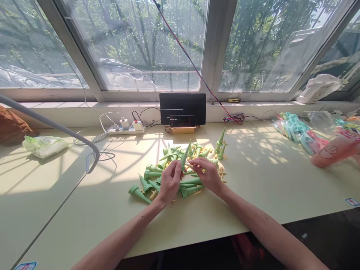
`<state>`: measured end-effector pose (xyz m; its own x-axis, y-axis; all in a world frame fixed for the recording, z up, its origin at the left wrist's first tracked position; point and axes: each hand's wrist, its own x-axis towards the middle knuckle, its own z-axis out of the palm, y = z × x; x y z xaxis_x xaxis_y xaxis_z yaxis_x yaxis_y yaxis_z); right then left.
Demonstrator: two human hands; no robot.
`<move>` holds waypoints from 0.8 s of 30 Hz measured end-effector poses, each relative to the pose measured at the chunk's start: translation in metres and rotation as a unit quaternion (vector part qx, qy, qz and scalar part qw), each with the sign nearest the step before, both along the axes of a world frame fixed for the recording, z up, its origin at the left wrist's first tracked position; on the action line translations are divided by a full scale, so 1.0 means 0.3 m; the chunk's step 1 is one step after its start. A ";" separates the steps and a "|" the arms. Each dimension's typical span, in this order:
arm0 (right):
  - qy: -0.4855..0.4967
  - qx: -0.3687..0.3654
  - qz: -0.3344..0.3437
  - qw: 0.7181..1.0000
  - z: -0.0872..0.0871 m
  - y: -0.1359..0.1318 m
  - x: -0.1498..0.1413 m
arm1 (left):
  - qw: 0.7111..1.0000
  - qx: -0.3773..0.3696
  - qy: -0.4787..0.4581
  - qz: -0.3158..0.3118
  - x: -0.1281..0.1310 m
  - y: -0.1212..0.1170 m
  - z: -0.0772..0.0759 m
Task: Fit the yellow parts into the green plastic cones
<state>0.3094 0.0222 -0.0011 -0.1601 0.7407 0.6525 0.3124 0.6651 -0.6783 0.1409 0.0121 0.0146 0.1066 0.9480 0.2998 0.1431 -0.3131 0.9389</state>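
My left hand [170, 180] is closed around a green plastic watering spike [185, 156], its point tilted upward. Close by on the right, the fingers of my right hand [208, 175] pinch a small pale-yellow valve piece [189, 164] beside the spike; whether the two touch I cannot tell. Beneath and around both hands spreads a pile of similar green spikes [153, 174], most lying on their sides. Small yellow cross-shaped valves [222, 174] are scattered among them. Slightly apart at the right, a spike [220, 141] stands upright with yellow pieces at its base.
Behind the pile, a black tablet [182, 103] leans by the window with a phone [182, 120] before it. A power strip [126, 129] sits left of them. A grey curved bar [56, 122] crosses the left side. Bagged coloured items [295, 129] and a pink cup [326, 153] occupy the right.
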 end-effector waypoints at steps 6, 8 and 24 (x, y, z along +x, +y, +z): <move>-0.008 0.016 0.009 1.000 -0.008 0.007 -0.002 | 1.000 0.010 0.026 -0.008 0.011 -0.018 -0.010; -0.009 0.015 0.006 1.000 -0.009 0.007 -0.002 | 1.000 0.003 0.019 -0.005 0.012 -0.021 -0.009; -0.031 0.052 -0.019 0.998 -0.017 0.005 0.002 | 0.999 -0.005 0.012 0.038 0.007 -0.011 0.014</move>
<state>0.3099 0.0237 -0.0060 -0.1758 0.6751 0.7165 0.3773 0.7184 -0.5844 0.1430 0.0087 0.0188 0.0410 0.9568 0.2880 0.1882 -0.2905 0.9382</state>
